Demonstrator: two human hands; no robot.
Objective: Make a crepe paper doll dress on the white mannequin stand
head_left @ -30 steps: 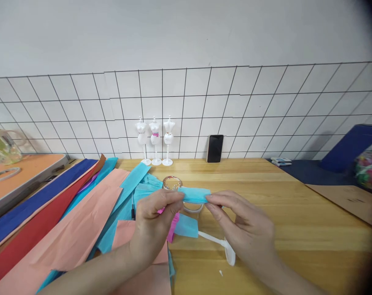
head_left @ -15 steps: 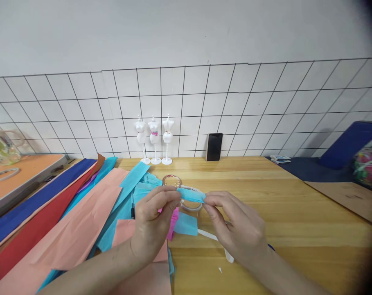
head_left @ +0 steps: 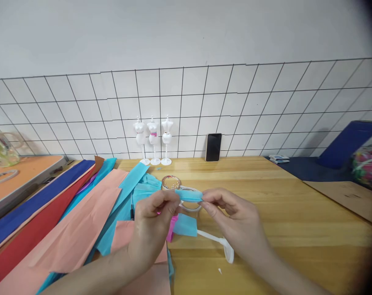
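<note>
My left hand [head_left: 152,221] and my right hand [head_left: 235,223] pinch the two ends of a small folded strip of light blue crepe paper [head_left: 188,195], held just above the wooden table [head_left: 296,221]. Both hands are closed on it. Under them lie a white mannequin stand [head_left: 222,243] on its side, a pink paper scrap [head_left: 172,227], a blue paper piece [head_left: 186,225] and a clear tape ring [head_left: 190,205]. A small round tin of beads [head_left: 171,182] sits just behind the strip.
Long sheets of crepe paper in salmon [head_left: 78,221], light blue, red [head_left: 29,233] and dark blue [head_left: 35,198] cover the table's left. Three small white mannequins [head_left: 153,139] and a black phone [head_left: 213,147] lean against the wire grid wall. An orange tray [head_left: 23,172] is at left, a blue box [head_left: 351,143] at right.
My hands have drawn closer together, so the blue strip between them is shorter and more bunched. The right hand shifted slightly left; the white stand beneath shows more.
</note>
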